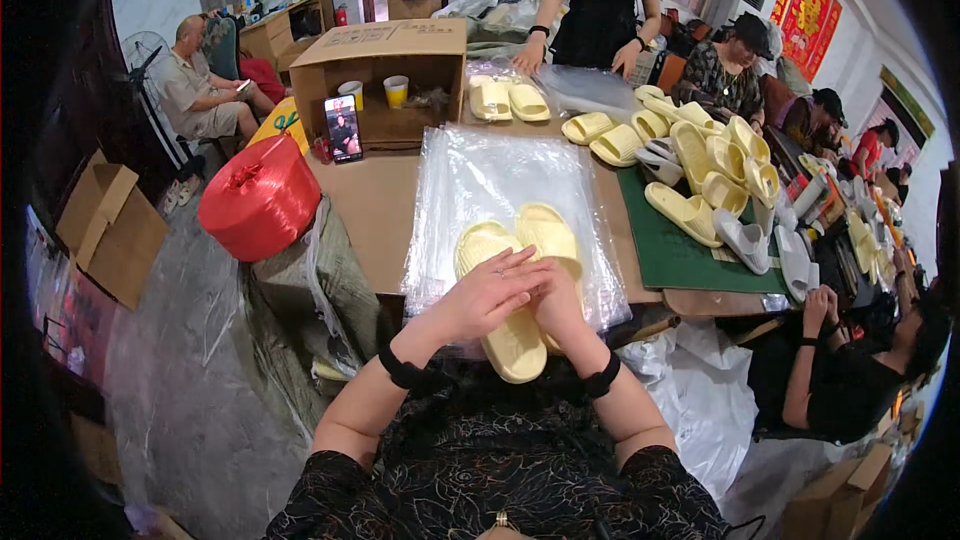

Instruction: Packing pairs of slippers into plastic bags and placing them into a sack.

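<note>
A pair of pale yellow slippers (515, 352) lies in front of me on a stack of clear plastic bags (500, 168); their near ends reach past the stack toward my body. My left hand (485, 290) rests across the middle of the pair, fingers stretched out flat toward the right. From the other side my right hand (556, 298) meets it over the slippers, and the two hands overlap. Most of the right fingers are hidden, so their grip on the slippers does not show.
Several loose slippers (693, 152) are heaped on a green mat (660, 240) at right. A cardboard box (380, 45) with cups stands behind the bags, a phone (343, 130) before it. Red twine (258, 198) sits left. Another person (605, 0) stands opposite; others sit at right.
</note>
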Demonstrator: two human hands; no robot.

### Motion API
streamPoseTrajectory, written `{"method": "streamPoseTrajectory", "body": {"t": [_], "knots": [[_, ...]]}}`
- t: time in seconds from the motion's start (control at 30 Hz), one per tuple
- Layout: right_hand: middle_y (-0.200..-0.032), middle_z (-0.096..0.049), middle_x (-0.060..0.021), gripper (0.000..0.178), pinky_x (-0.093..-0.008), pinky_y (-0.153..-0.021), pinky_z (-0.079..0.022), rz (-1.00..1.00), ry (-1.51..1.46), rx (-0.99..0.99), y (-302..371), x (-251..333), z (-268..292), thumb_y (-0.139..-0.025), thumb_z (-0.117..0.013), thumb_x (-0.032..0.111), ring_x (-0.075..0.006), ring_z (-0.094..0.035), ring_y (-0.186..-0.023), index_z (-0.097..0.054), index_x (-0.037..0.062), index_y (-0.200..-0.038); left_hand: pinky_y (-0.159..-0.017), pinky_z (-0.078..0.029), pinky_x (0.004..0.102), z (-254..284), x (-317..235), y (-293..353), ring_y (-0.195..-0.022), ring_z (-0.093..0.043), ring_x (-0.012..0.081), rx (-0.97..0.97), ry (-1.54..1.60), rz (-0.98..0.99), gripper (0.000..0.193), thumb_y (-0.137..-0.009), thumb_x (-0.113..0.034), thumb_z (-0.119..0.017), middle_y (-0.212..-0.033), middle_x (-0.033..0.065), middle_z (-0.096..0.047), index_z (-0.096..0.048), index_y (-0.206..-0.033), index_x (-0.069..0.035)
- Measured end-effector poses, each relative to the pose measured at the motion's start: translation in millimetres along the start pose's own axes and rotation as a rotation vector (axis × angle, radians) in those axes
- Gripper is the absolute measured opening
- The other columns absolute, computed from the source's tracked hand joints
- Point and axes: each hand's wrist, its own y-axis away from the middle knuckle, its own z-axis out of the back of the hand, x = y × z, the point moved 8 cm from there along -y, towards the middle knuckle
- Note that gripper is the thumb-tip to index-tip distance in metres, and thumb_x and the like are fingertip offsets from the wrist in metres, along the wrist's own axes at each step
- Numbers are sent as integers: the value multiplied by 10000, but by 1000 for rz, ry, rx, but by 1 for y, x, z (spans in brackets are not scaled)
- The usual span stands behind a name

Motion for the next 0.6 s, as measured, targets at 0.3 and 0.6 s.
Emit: {"method": "streamPoseTrajectory", "body": {"t": [0.3, 0.6], "knots": [[-873, -540, -166, 140, -418, -679, -470, -20, 111, -180, -37, 4, -5, -899, -569, 108, -322, -572, -792, -510, 7, -976, -1202, -180, 425, 4, 11, 13, -1461, -270, 283, 17, 528, 46, 404, -965, -64, -449, -1429, 74, -525, -545, -1356, -25], [-939, -587, -261, 244, -486, -763, -463, -395, 140, -248, -70, -39, -4, -932, -553, 217, -435, -593, -868, -557, -27, -945, -1176, -253, 387, 10, 46, 29, -1423, -352, 268, -64, 588, 180, 369, -1001, -115, -418, -1415, 108, -536, -585, -1316, -17]]}}
